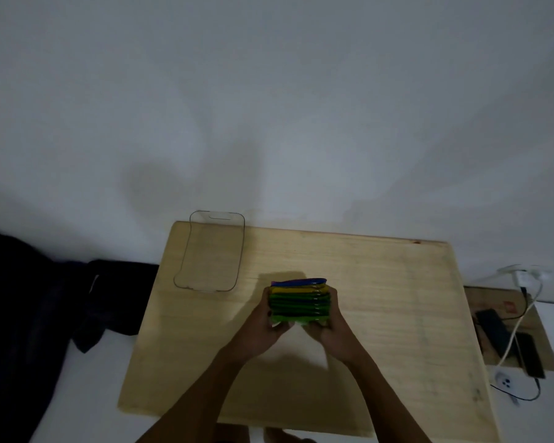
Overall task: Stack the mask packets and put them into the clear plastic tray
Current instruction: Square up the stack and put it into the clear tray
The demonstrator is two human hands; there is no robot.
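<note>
Wooden table (381, 314) bearing clear tray (186, 282)

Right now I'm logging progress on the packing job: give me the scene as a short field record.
held item: stack of green, yellow and blue mask packets
left hand: grips stack's left side
right hand: grips stack's right side
clear plastic tray: empty, far-left of light wooden board
step left: put stack into tray
</note>
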